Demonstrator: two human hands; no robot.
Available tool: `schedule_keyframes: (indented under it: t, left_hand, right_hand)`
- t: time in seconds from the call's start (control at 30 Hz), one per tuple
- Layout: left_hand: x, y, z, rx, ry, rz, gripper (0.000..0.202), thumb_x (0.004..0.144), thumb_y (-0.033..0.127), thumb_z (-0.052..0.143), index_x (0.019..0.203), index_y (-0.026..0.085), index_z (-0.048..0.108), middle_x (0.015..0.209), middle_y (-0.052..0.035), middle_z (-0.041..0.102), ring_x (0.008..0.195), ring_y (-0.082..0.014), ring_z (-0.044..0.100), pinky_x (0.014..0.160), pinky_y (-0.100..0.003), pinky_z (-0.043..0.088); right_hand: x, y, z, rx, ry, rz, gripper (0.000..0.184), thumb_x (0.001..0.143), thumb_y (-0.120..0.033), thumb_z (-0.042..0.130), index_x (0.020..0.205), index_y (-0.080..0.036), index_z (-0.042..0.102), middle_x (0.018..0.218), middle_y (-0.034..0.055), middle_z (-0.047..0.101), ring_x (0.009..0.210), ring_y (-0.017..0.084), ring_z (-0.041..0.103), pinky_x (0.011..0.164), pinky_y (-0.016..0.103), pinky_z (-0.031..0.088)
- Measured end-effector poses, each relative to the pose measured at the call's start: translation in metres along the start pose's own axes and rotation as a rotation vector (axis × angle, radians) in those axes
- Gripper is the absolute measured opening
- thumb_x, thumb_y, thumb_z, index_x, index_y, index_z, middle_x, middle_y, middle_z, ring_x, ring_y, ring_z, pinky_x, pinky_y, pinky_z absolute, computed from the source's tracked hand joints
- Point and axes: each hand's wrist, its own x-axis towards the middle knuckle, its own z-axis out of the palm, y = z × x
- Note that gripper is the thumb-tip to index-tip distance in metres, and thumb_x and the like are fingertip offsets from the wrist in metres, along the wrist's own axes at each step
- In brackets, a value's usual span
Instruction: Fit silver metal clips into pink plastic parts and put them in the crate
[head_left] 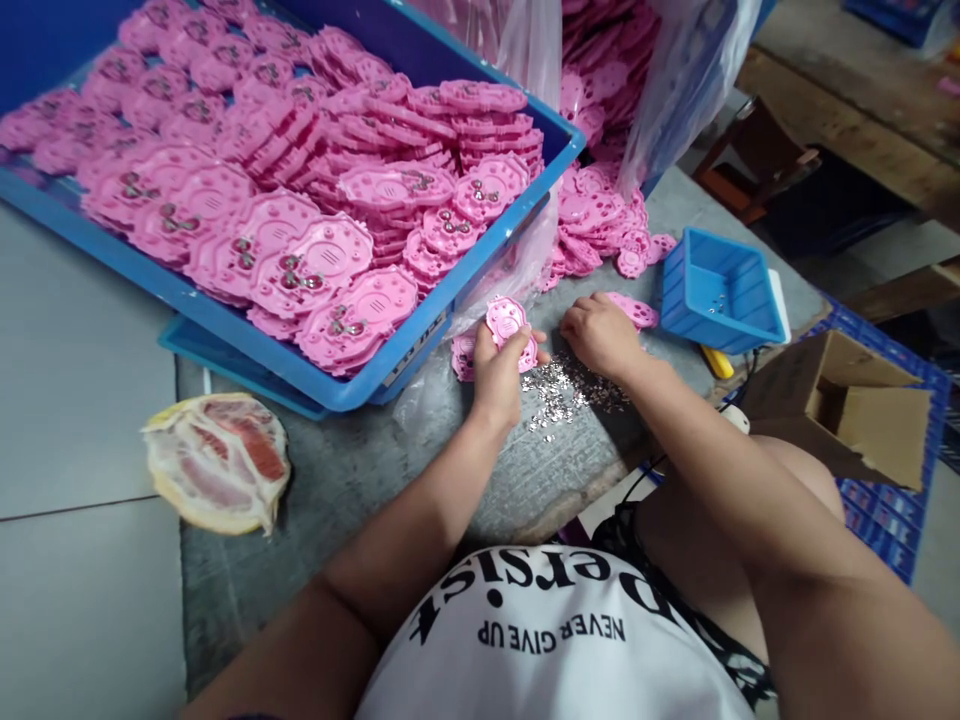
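Note:
In my left hand (496, 382) is a pink plastic casing (507, 318), gripped between thumb and fingers, its moulded side facing up. Another pink casing (463, 358) lies partly hidden behind that hand. My right hand (602, 336) is closed with its fingertips pinched together, just above a scattered heap of small shiny metal pieces (556, 393) on the grey table. Whatever the pinch may hold is too small or hidden to make out. Beyond the right hand rests a flat pink piece (634, 310).
A large blue crate (352, 395) full of pink casings, many with metal pieces on them, fills the upper left. More casings (592, 215) spill from a plastic bag. A small blue bin (724, 325), a cut pomelo (217, 465) and an opened cardboard box (877, 425) stand around.

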Motion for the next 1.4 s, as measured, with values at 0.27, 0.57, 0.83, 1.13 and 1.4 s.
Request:
schedule_keyframes:
  t: [0.27,0.57,0.83,1.13,1.4]
  left_hand:
    - [-0.005,-0.012,0.004,0.143,-0.068,0.118,0.033,0.074,0.011,0.068,0.101,0.022,0.051,0.087,0.0028,0.071,0.060,-0.0103,0.064,0.065,-0.027,0.052]
    - [-0.025,-0.024,0.004,0.503,-0.138,0.290,0.035,0.076,0.011,0.074,0.101,0.023,0.054,0.091,0.0013,0.073,0.081,-0.0165,0.072,0.079,-0.031,0.059]
    - [-0.033,-0.020,0.004,0.680,-0.068,0.432,0.037,0.074,0.007,0.074,0.103,0.023,0.057,0.089,0.0023,0.074,0.079,-0.0152,0.071,0.073,-0.026,0.056]
    - [-0.035,-0.022,0.005,0.473,-0.127,0.225,0.039,0.075,0.022,0.082,0.106,0.025,0.057,0.092,-0.0008,0.071,0.086,-0.0204,0.070,0.080,-0.032,0.059]
    - [-0.036,-0.022,0.002,0.604,-0.134,0.318,0.049,0.074,0.024,0.082,0.117,0.026,0.059,0.098,-0.0010,0.073,0.088,-0.0206,0.070,0.083,-0.031,0.054]
  right_hand:
    - [-0.046,-0.002,-0.027,1.018,-0.005,0.363,0.029,0.078,-0.047,0.075,0.072,-0.020,0.066,0.066,0.0009,0.060,0.062,0.015,0.045,0.061,0.032,0.035]
    - [-0.077,-0.033,-0.026,1.537,0.042,0.503,0.053,0.055,-0.065,0.091,0.062,-0.020,0.065,0.058,-0.0032,0.053,0.055,0.010,0.037,0.056,0.029,0.026]
    - [-0.088,-0.034,-0.021,1.101,0.252,0.348,0.042,0.082,-0.061,0.072,0.072,-0.020,0.066,0.073,0.0018,0.061,0.071,0.017,0.052,0.069,0.033,0.038]
    - [-0.089,-0.032,-0.026,1.370,0.200,0.454,0.048,0.069,-0.063,0.084,0.069,-0.021,0.061,0.064,-0.0028,0.054,0.061,0.013,0.041,0.059,0.029,0.031]
    - [-0.090,-0.032,-0.029,1.478,0.192,0.452,0.046,0.064,-0.061,0.089,0.069,-0.021,0.065,0.065,-0.0017,0.058,0.061,0.013,0.044,0.059,0.029,0.034]
